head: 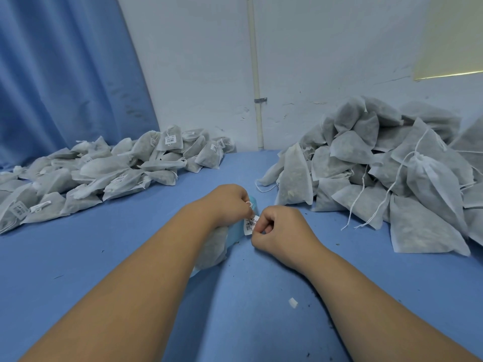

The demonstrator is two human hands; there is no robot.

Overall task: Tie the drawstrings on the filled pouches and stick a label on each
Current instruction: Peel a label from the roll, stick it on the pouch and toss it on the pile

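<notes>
Pouches [392, 165] heaped on blue table [130, 257]; white wall [313, 61], blue curtain [65, 74] behind

- Label [251, 224] pinched in the right grip [282, 228]: white matt paper, black print.
- Pouch [212, 246] under the left grip [230, 202]: thin, matt, fibrous non-woven cloth, faintly see-through.
- Liner strip [235, 235] between the grips: pale blue, smooth, slightly glossy.
- Desk [117, 257] below both grips: blue, matt, smooth covering.
- Curtain [65, 74] far left of the grips: blue cloth, soft folds.
- Wall [196, 61] beyond them: white paint, matt, cracked.
</notes>
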